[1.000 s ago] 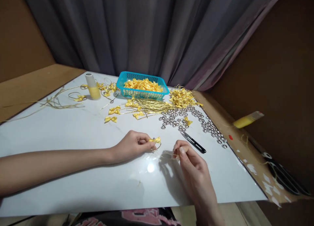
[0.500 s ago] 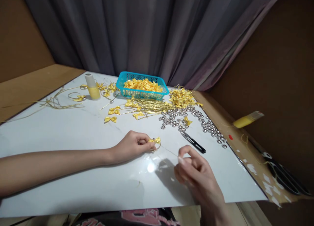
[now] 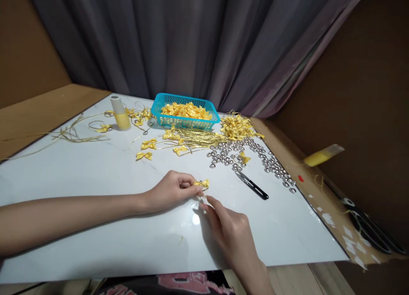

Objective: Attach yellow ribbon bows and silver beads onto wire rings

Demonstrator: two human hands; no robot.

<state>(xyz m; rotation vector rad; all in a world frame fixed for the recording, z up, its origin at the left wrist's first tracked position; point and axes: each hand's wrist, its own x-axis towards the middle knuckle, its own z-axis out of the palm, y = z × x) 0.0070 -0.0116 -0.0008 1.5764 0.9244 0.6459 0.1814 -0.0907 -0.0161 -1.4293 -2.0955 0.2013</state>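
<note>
My left hand (image 3: 174,192) pinches a small yellow ribbon bow (image 3: 204,183) with a loop of gold cord on it, held low over the white table. Close below the bow, my right hand (image 3: 234,233) has its thumb and forefinger brought together on a fine pale thread (image 3: 206,198), which is blurred. Just right of the bow lies a pair of black-handled thread snips (image 3: 254,187). Farther back, loose yellow bows (image 3: 144,156) and a bundle of gold cords (image 3: 201,138) rest on the tabletop.
A blue basket (image 3: 154,109) of yellow bows stands at the back. Silver beads (image 3: 228,152) spread right of centre, beside a heap of bows (image 3: 237,126). A yellow thread spool (image 3: 122,116) stands back left. Another spool (image 3: 322,155) and black scissors (image 3: 372,231) lie at the right.
My right hand has moved left and up from the end of a stretched thread to just beneath the bow. The left hand stays in place, holding the bow.
</note>
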